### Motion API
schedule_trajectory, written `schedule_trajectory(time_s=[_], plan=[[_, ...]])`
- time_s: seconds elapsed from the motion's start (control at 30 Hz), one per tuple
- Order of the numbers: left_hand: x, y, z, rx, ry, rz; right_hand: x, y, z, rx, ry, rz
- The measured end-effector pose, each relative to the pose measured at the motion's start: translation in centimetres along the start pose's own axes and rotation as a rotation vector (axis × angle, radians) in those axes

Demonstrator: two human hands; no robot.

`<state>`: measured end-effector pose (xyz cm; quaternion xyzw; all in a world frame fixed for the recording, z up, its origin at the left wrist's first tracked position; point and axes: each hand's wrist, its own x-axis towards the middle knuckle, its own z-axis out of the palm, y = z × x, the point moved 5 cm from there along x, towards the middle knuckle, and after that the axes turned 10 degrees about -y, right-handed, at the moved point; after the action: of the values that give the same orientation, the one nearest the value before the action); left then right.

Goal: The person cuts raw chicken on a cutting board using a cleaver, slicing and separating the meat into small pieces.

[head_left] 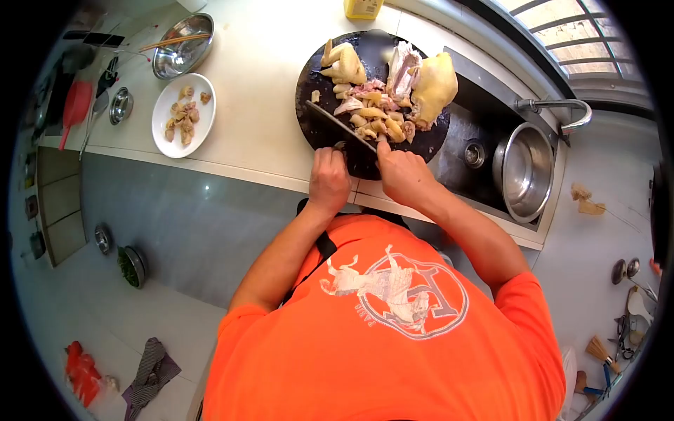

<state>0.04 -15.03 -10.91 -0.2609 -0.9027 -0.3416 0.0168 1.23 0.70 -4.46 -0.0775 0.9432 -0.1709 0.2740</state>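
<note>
My right hand is wrapped round the handle of a cleaver, whose blade slants up to the left across the round black chopping board. At the board's near edge, my left hand is closed, fingertips down beside the blade; a small pale bit shows there, but what the fingers hold is hidden. Cut chicken pieces lie heaped beyond the blade. Behind them are a larger yellow-skinned chicken portion, a pale cut chicken piece and a chicken wing.
Left along the counter stand a white plate of chicken pieces, a steel bowl with chopsticks across it and a small steel bowl. On the right, a steel basin sits in the sink under a faucet. A yellow container stands behind the board.
</note>
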Motion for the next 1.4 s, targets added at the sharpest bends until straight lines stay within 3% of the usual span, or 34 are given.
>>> schedule_trajectory(time_s=[0.17,0.57,0.9,1.03,1.1,1.17,1.3,1.4], plan=[[-0.6,0.5,-0.5,-0.03,0.045,0.081,-1.1,-0.8,-0.4,0.025,-0.019,0.019],[-0.6,0.8,0.0,0.016,-0.003,0.056,-1.0,-1.5,0.4,-0.034,-0.004,0.022],[2.4,-3.9,-2.5,-0.123,0.19,-0.229,-2.8,0.7,1.8,0.05,0.047,0.076],[4.4,-2.9,-1.3,-0.193,0.147,-0.054,-5.3,1.3,-0.1,0.144,0.269,0.113],[4.7,-2.5,-1.1,-0.069,0.149,-0.059,-6.2,2.3,-0.9,0.196,0.34,0.115],[4.5,-0.1,-2.3,0.034,0.163,-0.033,-7.1,3.0,-0.8,0.218,0.363,0.139],[4.7,2.0,-0.2,-0.052,-0.043,0.148,-7.8,4.1,0.4,0.251,0.381,0.139],[4.6,2.7,0.6,0.029,-0.01,0.19,-8.6,4.4,0.9,0.256,0.355,0.143]])
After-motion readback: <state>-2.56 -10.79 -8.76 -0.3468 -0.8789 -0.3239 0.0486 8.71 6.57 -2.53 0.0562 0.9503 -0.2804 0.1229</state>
